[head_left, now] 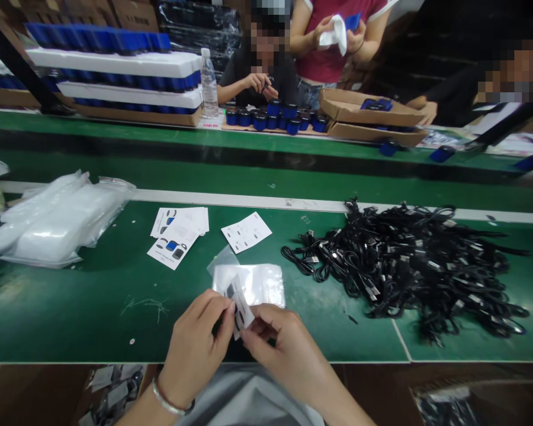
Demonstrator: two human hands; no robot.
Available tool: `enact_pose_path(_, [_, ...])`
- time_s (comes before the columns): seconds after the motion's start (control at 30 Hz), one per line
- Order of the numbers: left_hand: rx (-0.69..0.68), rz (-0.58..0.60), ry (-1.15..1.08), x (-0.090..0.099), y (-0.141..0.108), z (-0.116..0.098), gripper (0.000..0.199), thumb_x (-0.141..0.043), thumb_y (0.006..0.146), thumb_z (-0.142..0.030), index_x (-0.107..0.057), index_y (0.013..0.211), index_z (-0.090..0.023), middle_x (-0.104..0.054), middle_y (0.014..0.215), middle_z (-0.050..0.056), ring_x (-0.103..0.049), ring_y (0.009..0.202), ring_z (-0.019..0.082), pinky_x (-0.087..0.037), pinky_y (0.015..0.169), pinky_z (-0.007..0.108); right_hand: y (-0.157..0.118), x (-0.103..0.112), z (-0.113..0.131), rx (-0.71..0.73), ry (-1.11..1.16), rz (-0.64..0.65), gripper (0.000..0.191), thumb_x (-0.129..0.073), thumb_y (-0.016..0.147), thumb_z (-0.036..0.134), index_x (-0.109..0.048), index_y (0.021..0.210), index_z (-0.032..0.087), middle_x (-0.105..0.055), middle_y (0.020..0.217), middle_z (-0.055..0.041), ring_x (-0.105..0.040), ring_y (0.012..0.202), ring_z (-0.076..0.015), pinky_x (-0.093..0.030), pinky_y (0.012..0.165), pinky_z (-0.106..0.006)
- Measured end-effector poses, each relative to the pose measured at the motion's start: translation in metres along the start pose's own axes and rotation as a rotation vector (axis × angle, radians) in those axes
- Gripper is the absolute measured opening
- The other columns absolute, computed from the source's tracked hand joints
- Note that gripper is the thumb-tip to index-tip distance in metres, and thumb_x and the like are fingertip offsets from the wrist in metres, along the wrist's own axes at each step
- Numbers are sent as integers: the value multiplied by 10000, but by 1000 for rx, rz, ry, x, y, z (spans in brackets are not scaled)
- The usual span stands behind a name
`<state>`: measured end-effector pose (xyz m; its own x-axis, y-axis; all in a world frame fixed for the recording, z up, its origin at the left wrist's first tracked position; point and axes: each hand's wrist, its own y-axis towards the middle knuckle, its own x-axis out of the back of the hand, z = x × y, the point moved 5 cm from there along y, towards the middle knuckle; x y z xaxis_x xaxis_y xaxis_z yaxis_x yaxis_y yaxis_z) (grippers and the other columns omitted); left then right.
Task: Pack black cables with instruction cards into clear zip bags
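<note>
My left hand (202, 331) and my right hand (278, 337) pinch a small folded printed leaflet (240, 305) between them, near the table's front edge. Just behind the leaflet lie clear plastic bags (262, 284), partly covered by it. Farther back a single white printed sheet (246, 232) rests on the green table (93, 307). To its left is a loose stack of leaflets (173, 248) with blue and black pictures. A large heap of black cables (404, 266) with metal plugs spreads to the right of my hands.
Packs of clear bags (62, 222) lie at the left. Behind the green conveyor (231, 163) stand blue-and-black items (270, 121), white foam trays (115, 62), a bottle (208, 86) and cardboard trays (368, 112). Several people work there. Boxes (39, 393) sit below the front edge.
</note>
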<state>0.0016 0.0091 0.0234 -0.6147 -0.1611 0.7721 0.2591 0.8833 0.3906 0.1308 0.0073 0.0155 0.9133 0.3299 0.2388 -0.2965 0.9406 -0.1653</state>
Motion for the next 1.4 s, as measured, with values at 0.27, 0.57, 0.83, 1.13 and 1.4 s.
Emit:
enact_pose_path(0.27, [-6,98,-193,-1,-8,-17,140,-453,864,-103,-493,780,-207,-557,751,-2,-554,686,108,-449,652,199,13,2,-20,-20,149,-259,186,-587,729,164,-584,914,179,-636,764,2,-589,656,-119,-442,564,-196])
enact_pose_path(0.57, [183,155,-226,-3,-1,1,149,-467,872,-241,-482,725,-223,-532,603,-49,-539,521,95,-438,510,178,20,32,-3,136,-328,-107,165,-627,796,230,-639,957,199,-655,817,3,-593,692,-126,-446,623,-217])
enact_pose_path(0.83, [211,158,-133,-16,12,7,156,-473,861,-298,-511,730,-223,-566,606,-48,-564,513,101,-443,501,193,36,91,-17,90,-1336,-497,108,-550,831,131,-630,760,131,-561,773,-120,-496,757,-259,-413,673,-369])
enact_pose_path(1.13, [177,169,-63,-25,14,5,160,-448,869,-266,-500,725,-217,-512,637,-38,-523,545,110,-428,524,217,31,80,-23,115,-1306,-490,143,-561,845,179,-589,962,103,-565,874,-134,-495,813,-268,-398,672,-359])
enact_pose_path(1.4, [184,146,-65,-26,11,5,134,-456,861,-221,-513,740,-208,-536,767,5,-544,680,140,-459,636,270,14,78,-10,195,-690,-363,139,-453,899,208,-558,953,134,-611,840,-76,-557,763,-204,-446,690,-308])
